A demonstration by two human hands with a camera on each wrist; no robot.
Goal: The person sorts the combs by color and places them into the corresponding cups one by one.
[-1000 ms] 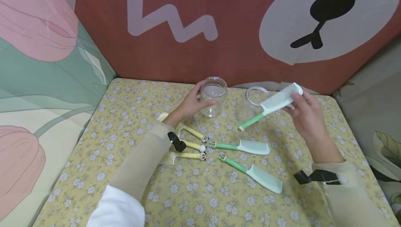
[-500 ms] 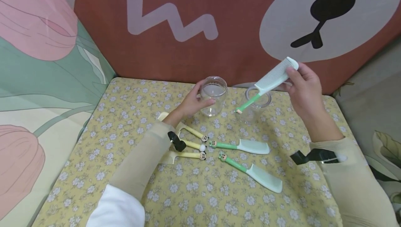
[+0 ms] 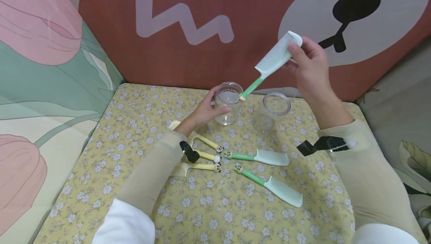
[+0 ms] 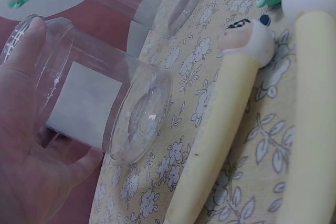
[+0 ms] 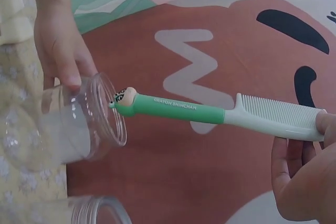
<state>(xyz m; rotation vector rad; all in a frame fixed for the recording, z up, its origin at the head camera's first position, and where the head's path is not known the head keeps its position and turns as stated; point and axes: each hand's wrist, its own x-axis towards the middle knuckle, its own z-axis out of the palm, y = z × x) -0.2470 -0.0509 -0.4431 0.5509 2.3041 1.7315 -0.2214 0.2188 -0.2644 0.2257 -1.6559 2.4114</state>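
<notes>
My right hand (image 3: 311, 64) pinches a pale green comb (image 3: 277, 55) by the far end of its toothed part, handle slanting down to the left. The comb's green handle ends in a small cartoon head (image 5: 124, 102), which is right at the mouth of a clear jar (image 5: 79, 124). Around that jar curl the fingers and thumb of my left hand (image 3: 207, 109), as it stands upright on the table. A pale label shows on the jar wall in the left wrist view. To its right stands a second clear jar (image 3: 274, 113), with no hand on it.
Two more green-handled combs (image 3: 272, 158) (image 3: 284, 193) lie on the flowered tablecloth (image 3: 208, 217). Several yellow combs (image 3: 203, 167) with cartoon heads lie left of them, partly under my left forearm. A reddish-brown printed backdrop (image 3: 188, 64) rises behind the table's back edge.
My right hand has lifted the comb and carried it left, from over the second jar to the mouth of the held jar. The left hand has stayed on its jar.
</notes>
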